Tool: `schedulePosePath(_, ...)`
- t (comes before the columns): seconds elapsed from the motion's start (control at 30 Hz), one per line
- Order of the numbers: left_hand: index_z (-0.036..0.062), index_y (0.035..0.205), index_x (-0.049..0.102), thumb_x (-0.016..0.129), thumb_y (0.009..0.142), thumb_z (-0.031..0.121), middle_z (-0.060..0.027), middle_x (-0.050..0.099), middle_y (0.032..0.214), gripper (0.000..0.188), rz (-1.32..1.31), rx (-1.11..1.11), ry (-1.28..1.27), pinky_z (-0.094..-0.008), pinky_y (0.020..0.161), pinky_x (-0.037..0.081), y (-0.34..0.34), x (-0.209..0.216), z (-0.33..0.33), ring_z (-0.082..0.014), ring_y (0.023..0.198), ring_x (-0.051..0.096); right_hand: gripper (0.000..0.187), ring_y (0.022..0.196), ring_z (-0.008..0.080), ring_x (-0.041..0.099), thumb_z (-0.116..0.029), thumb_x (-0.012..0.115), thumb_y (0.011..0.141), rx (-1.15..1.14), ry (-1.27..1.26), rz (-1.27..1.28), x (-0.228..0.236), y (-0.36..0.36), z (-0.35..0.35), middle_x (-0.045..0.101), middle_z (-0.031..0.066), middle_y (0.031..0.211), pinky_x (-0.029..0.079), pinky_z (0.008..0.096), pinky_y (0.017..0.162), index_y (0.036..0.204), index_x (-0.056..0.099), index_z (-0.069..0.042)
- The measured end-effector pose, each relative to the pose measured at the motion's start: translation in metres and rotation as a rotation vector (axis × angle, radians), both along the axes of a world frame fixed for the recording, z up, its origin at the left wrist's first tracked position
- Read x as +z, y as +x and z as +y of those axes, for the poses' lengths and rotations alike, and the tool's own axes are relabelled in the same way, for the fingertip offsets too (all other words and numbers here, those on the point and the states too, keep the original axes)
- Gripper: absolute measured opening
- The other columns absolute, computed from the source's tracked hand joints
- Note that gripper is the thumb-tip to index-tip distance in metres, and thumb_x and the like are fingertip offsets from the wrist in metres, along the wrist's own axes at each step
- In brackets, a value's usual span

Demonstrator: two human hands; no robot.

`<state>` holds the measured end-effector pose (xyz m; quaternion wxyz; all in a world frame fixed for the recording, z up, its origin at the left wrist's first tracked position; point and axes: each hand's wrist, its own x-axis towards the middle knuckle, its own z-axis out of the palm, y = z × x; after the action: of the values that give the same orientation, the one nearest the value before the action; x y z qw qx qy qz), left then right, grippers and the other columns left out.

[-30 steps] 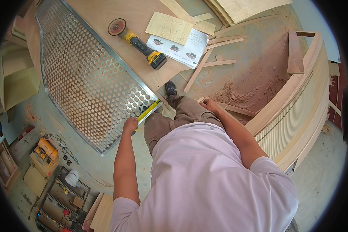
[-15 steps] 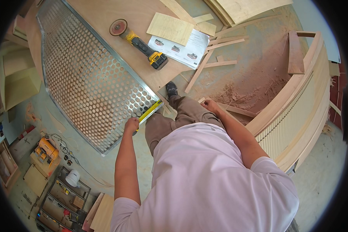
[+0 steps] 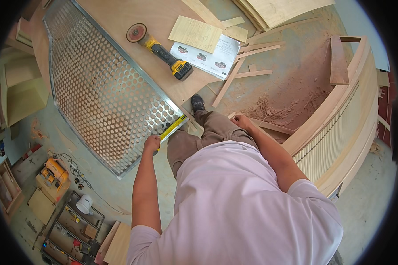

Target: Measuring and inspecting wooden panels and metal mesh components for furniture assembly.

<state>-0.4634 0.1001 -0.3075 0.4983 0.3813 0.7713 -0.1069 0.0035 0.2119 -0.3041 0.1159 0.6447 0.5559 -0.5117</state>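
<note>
My left hand (image 3: 152, 143) grips the near end of a yellow measuring tape (image 3: 174, 126) stretched along the short edge of a perforated metal sheet (image 3: 101, 88) that lies on a plywood board (image 3: 132, 17). My right hand (image 3: 242, 121) rests near my right knee, next to a thin wood strip (image 3: 269, 126). Whether it holds anything I cannot tell. My own trouser legs and one dark shoe (image 3: 197, 103) show between the hands.
A yellow and black angle grinder (image 3: 161, 52) lies on the plywood next to a paper sheet (image 3: 212, 55) and a small board (image 3: 195, 33). Wood strips and sawdust cover the floor. A curved slatted wooden frame (image 3: 336, 132) stands at right. A yellow compressor (image 3: 53, 173) and shelves are lower left.
</note>
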Motion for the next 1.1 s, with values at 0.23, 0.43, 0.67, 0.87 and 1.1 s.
schedulePosePath(0.23,0.0088,0.094,0.069,0.051,0.083,0.030,-0.0143,0.068,0.086,0.030,-0.020,0.037,-0.002,-0.0398,0.076,0.050,-0.003,-0.005,-0.004,-0.0306,0.083,0.065,0.055,0.092,0.0401,0.062,-0.049,0.058,0.084,0.000,-0.037,0.010,0.003,0.000,0.002,0.064,0.0282,0.091,0.047,0.0439,0.079,0.093,0.065,0.005)
schedulePosePath(0.43,0.0084,0.094,0.068,0.051,0.083,0.031,-0.0148,0.068,0.087,0.031,0.005,-0.020,0.023,-0.0402,0.077,0.050,0.000,0.000,-0.001,-0.0312,0.084,0.065,0.045,0.078,0.0317,0.065,-0.041,0.062,0.084,-0.014,0.018,-0.009,0.000,0.000,-0.001,0.066,0.0235,0.082,0.048,0.0397,0.070,0.088,0.066,0.004)
schedulePosePath(0.67,0.0079,0.095,0.068,0.051,0.083,0.031,-0.0162,0.068,0.089,0.031,-0.003,-0.020,0.010,-0.0410,0.077,0.049,0.002,0.003,0.003,-0.0325,0.086,0.064,0.056,0.091,0.0403,0.062,-0.049,0.058,0.083,-0.021,-0.045,-0.005,0.000,0.002,0.000,0.064,0.0291,0.091,0.048,0.0438,0.079,0.092,0.065,0.006)
schedulePosePath(0.87,0.0083,0.095,0.068,0.050,0.083,0.032,-0.0155,0.068,0.087,0.032,0.005,-0.022,0.040,-0.0406,0.077,0.050,-0.005,-0.005,-0.006,-0.0315,0.085,0.065,0.056,0.091,0.0400,0.063,-0.049,0.059,0.083,-0.005,-0.050,-0.012,-0.002,-0.001,0.001,0.064,0.0287,0.090,0.048,0.0434,0.078,0.092,0.065,0.006)
schedulePosePath(1.1,0.0088,0.095,0.068,0.051,0.083,0.031,-0.0148,0.068,0.084,0.031,0.004,0.001,0.021,-0.0405,0.076,0.050,0.001,0.001,0.002,-0.0308,0.082,0.066,0.056,0.092,0.0401,0.063,-0.049,0.059,0.083,-0.010,-0.039,-0.013,-0.006,0.001,0.000,0.065,0.0284,0.090,0.048,0.0431,0.079,0.093,0.065,0.006)
